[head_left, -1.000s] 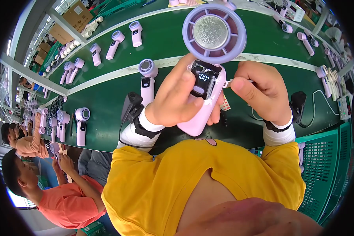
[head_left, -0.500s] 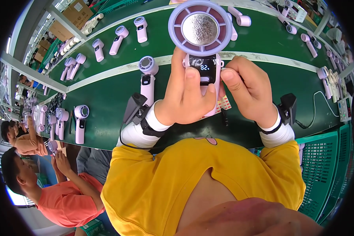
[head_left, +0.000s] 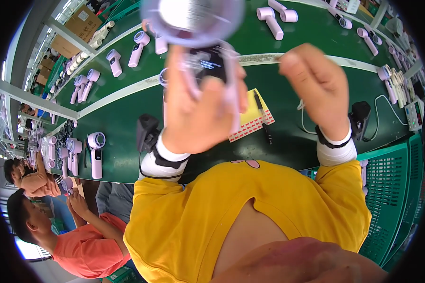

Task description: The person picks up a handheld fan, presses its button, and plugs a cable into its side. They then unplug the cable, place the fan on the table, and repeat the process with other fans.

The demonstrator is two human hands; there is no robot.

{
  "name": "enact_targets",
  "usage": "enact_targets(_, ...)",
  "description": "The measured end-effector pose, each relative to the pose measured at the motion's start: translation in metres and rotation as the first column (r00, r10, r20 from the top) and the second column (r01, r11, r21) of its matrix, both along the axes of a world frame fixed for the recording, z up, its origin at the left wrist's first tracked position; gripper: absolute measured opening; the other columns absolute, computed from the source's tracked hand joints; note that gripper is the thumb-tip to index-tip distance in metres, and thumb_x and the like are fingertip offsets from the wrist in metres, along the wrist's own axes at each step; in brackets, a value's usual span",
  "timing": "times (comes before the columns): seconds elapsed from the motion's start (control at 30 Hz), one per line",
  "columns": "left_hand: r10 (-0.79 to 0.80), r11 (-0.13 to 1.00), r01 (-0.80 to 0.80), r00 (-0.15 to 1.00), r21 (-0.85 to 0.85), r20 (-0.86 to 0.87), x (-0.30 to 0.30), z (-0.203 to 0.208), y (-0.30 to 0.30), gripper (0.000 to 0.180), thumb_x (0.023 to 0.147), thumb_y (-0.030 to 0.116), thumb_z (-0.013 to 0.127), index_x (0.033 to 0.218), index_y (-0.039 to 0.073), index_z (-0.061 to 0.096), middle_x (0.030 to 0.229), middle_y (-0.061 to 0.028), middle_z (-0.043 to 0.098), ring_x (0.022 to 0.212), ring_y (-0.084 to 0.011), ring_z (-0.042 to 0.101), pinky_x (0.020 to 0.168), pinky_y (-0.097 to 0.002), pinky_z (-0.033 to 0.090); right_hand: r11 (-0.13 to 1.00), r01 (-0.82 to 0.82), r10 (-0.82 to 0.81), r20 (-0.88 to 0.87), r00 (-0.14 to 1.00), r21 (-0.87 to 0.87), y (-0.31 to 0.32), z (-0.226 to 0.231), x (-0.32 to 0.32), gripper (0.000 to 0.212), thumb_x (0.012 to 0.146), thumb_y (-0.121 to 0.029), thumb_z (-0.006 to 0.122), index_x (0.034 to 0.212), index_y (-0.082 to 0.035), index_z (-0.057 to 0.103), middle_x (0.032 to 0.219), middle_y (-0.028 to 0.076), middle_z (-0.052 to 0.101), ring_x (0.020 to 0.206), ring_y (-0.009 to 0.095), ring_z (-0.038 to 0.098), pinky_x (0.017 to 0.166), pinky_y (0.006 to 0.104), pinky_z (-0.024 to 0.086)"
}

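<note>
A lilac handheld fan [head_left: 231, 89] is raised in my left hand [head_left: 193, 118], the fingers wrapped round its handle. Its round head, with a silvery centre, runs out of the top of the picture. The dark display on the handle is lit but smeared by motion. My right hand [head_left: 321, 89] is held apart from the fan, fingers curled in and thumb against them. What it pinches, if anything, is hidden. A thin white cable [head_left: 301, 118] loops on the table beside it. Under the fan lie a yellow pad [head_left: 252, 113] with red-marked stickers and a black pen [head_left: 258, 101].
Several lilac fans stand or lie on the green table, such as one fan [head_left: 97, 153] at the left and another [head_left: 271, 23] beyond the pale rail [head_left: 132, 89]. A green crate [head_left: 387, 179] is at the right. A co-worker in an orange shirt [head_left: 87, 245] sits at the left.
My left hand has moved left with the fan. My right hand has come away from the fan's side, to the right and up. The pad, the pen and the white cable loop now show.
</note>
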State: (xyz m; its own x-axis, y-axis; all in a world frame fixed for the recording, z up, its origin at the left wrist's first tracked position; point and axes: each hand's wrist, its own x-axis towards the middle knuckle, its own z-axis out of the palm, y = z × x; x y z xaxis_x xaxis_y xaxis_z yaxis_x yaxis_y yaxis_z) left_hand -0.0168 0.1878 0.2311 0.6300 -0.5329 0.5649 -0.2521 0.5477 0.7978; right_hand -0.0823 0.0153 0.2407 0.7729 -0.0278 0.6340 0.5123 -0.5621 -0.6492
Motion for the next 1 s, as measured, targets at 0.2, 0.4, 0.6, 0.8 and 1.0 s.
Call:
enact_targets(0.2, 0.167, 0.905, 0.009, 0.913, -0.426, 0.373, -0.041, -0.009, 0.052, 0.051, 0.074, 0.039, 0.057, 0.112, 0.012, 0.039, 0.102, -0.0048, 0.047, 0.081, -0.0235, 0.049, 0.070, -0.0337, 0.039, 0.942, 0.179, -0.227, 0.147, 0.963, 0.283, -0.023, -0.004, -0.003, 0.019, 0.086, -0.017, 0.051, 0.078, 0.000, 0.055, 0.069, -0.001, 0.050, 0.061, 0.006, 0.041, 0.057, 0.0184, 0.033)
enact_targets(0.4, 0.380, 0.825, -0.154, 0.863, -0.544, 0.333, -0.075, 0.000, 0.047, 0.047, 0.071, 0.021, 0.064, 0.109, 0.010, 0.038, 0.106, -0.0098, 0.046, 0.080, -0.0244, 0.051, 0.072, -0.0365, 0.043, 0.971, 0.113, -0.152, 0.182, 0.971, 0.210, -0.017, 0.004, 0.001, 0.019, 0.087, -0.016, 0.049, 0.082, 0.001, 0.055, 0.075, 0.002, 0.052, 0.068, 0.008, 0.045, 0.066, 0.0187, 0.037)
enact_targets(0.6, 0.368, 0.813, -0.205, 0.906, -0.545, 0.209, -0.076, -0.001, 0.044, 0.050, 0.072, 0.020, 0.064, 0.112, 0.010, 0.037, 0.106, -0.0107, 0.046, 0.083, -0.0236, 0.049, 0.073, -0.0366, 0.041, 0.993, 0.083, -0.098, 0.207, 0.974, 0.083, -0.022, 0.004, -0.002, 0.019, 0.088, -0.015, 0.048, 0.082, 0.002, 0.054, 0.075, 0.003, 0.053, 0.071, 0.009, 0.047, 0.069, 0.0214, 0.038)
enact_targets(0.8, 0.418, 0.862, -0.361, 0.903, -0.357, 0.097, -0.057, -0.015, 0.030, 0.049, 0.075, 0.025, 0.060, 0.116, 0.009, 0.037, 0.106, -0.0100, 0.045, 0.088, -0.0217, 0.046, 0.074, -0.0349, 0.039, 0.996, 0.064, -0.078, 0.288, 0.954, 0.057, -0.034, 0.000, -0.004, 0.019, 0.088, -0.014, 0.047, 0.082, 0.002, 0.054, 0.076, 0.004, 0.054, 0.069, 0.009, 0.046, 0.066, 0.0214, 0.038)
enact_targets(1.0, 0.430, 0.882, -0.414, 0.903, 0.226, -0.024, 0.070, 0.000, -0.045, 0.016, 0.074, 0.008, 0.054, 0.085, -0.002, 0.050, 0.078, -0.0085, 0.054, 0.059, -0.0172, 0.052, 0.052, -0.0265, 0.040, 0.925, 0.116, -0.267, 0.402, 0.876, 0.361, -0.050, 0.021, -0.021, 0.020, 0.087, -0.014, 0.047, 0.088, 0.003, 0.056, 0.076, 0.006, 0.056, 0.061, 0.007, 0.040, 0.056, 0.0194, 0.032)
